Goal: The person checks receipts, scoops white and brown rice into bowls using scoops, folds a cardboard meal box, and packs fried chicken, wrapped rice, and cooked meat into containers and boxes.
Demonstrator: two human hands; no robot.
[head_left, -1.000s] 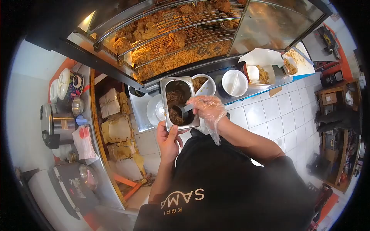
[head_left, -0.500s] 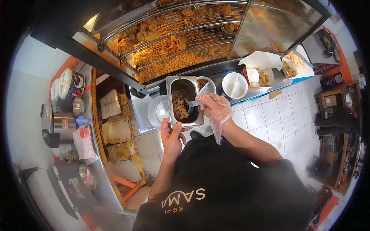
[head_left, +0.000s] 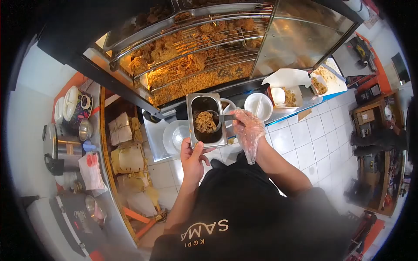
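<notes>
My left hand (head_left: 193, 163) grips the lower left edge of a deep steel food pan (head_left: 190, 115), thumb over the rim. In a clear plastic glove, my right hand (head_left: 249, 130) is closed around the handle of a ladle (head_left: 228, 117). The ladle's bowl is inside the pan, heaped with shredded brown meat (head_left: 205, 122). Partly hidden behind the pan is a white bowl (head_left: 230, 104) with brown food in it. To its right stands a white divided bowl (head_left: 258, 107).
A lit display case (head_left: 196, 65) with fried chicken on racks stands ahead. An open paper box (head_left: 291, 95) of food sits on the counter, right. Clear round lids (head_left: 176, 137) lie left of the pan. A rice cooker (head_left: 61, 145) is far left. Another person (head_left: 379, 139) is at the right.
The meat now sits gathered in the ladle's bowl, which shows more clearly above the dark pan bottom. My right hand has shifted slightly right and down. The view has tilted a little.
</notes>
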